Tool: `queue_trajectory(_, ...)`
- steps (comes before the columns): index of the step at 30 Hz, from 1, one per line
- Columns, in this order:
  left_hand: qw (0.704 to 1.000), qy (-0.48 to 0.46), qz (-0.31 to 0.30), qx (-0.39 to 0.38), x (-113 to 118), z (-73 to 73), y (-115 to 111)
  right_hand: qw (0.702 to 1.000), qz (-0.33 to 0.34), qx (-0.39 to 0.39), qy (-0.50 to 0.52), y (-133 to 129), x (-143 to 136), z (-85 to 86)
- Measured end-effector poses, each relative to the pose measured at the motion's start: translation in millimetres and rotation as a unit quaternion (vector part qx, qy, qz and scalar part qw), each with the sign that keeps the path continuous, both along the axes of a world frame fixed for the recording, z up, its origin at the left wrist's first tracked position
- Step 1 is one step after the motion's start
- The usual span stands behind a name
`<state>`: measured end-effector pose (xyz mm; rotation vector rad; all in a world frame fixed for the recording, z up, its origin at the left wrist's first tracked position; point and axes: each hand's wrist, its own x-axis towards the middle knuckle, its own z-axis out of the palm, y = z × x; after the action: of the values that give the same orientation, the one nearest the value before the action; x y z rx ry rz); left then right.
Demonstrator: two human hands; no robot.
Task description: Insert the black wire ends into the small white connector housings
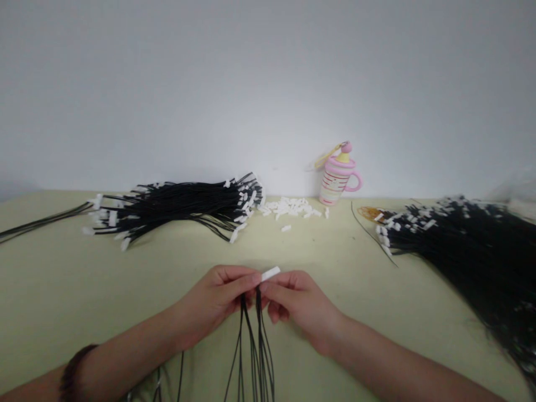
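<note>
A white plastic connector [270,273] is pinched between both hands at the middle of the table, tilted up to the right. Closed around its left end and some wires is my left hand [228,287]. My right hand [295,293] is closed too, thumb and forefinger pressed on the thin black wires [259,340] just below the connector. These wires hang down toward the near edge of the view. How far each wire end sits inside the connector is hidden by the fingertips.
Bundled black wires with white connectors [188,201] lie at the back left. Loose white connectors [291,206] are heaped by the wall, beside a pink-and-white cup-shaped trinket [335,178]. A large black wire bundle [469,251] covers the right side, near amber rubber bands [368,213].
</note>
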<state>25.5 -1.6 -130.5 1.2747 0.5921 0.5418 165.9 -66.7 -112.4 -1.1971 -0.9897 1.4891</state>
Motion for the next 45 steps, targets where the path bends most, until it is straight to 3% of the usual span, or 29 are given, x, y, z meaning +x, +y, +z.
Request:
queue_trajectory(11,0.999,0.021,-0.021,0.027,-1.6,3.2,-2.8,1.0,0.012,0.015,-0.019,0.7,-0.5,-3.4)
queue_trajectory(14,0.999,0.03,-0.007,0.019,-1.6,4.7,-3.4,0.999,0.031,0.017,-0.036,-0.7,-1.3,-4.3)
queue_trajectory(17,0.999,0.008,0.035,-0.026,-1.1,3.8,0.6,0.998,0.05,-0.038,0.011,-0.9,7.1,-0.5)
queue_trajectory(21,0.993,0.009,0.079,-0.088,-1.4,0.8,8.1,0.988,0.02,-0.061,0.142,1.0,37.8,22.3)
queue_trajectory(23,0.992,0.017,0.076,-0.096,-2.2,-0.5,9.7,0.978,0.042,-0.025,0.202,0.3,57.9,41.0)
queue_trajectory(25,0.992,0.021,0.072,-0.097,-2.9,-1.5,9.8,0.973,0.002,0.047,0.226,-2.4,77.0,60.3)
queue_trajectory(28,0.992,0.02,0.075,-0.102,-3.3,-2.6,9.0,0.967,-0.087,0.164,0.174,-7.3,99.3,82.3)
queue_trajectory(31,0.992,0.016,0.078,-0.103,-3.3,-2.9,8.4,0.953,-0.175,0.24,0.056,-6.9,113.7,90.4)
queue_trajectory(34,0.992,0.015,0.074,-0.102,-3.6,-1.5,7.7,0.938,-0.222,0.264,0.02,0.6,120.6,86.6)
queue_trajectory(38,0.992,0.015,0.075,-0.098,-3.9,0.9,6.5,0.934,-0.238,0.266,-0.001,11.5,112.2,67.6)
queue_trajectory(42,0.99,0.01,0.085,-0.108,-3.1,0.7,6.9,0.957,-0.178,0.19,-0.129,11.7,79.9,36.3)
queue_trajectory(45,0.987,0.001,0.098,-0.127,-2.0,0.7,8.0,0.956,-0.117,0.152,-0.222,3.9,51.9,12.0)
